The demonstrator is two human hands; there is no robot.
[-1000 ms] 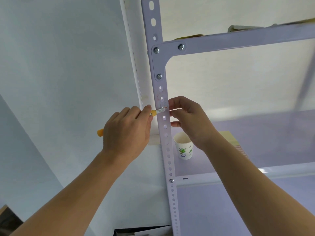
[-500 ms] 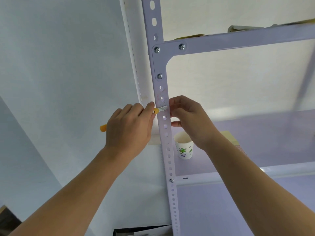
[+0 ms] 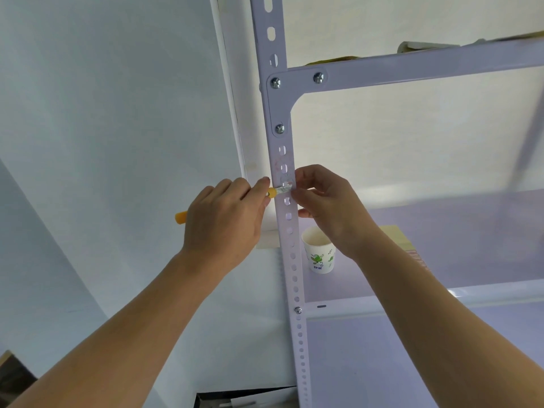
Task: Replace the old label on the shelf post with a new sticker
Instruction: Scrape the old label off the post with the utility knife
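Close head view, upward along shelf post (image 3: 284, 240)

So colour-wise it's all pretty washed out: the wall (image 3: 103, 113) is a pale bluish white, and the shelf post (image 3: 291, 260) is white with a faint lilac tint and a single row of punched holes running down it. The screws (image 3: 275, 82) are shiny silver. What's left of the old label (image 3: 287, 182) looks whitish with thin red lines, plus a faint pinkish smudge above it. The knife (image 3: 276, 190) has a yellow-orange handle and a silvery blade. The paper cup (image 3: 319, 257) is white with green leaf doodles and small blue print. The shelf board (image 3: 441, 245) reads soft lavender, and the box (image 3: 397, 235) on it is pale yellow with pink-red stripes on its side.
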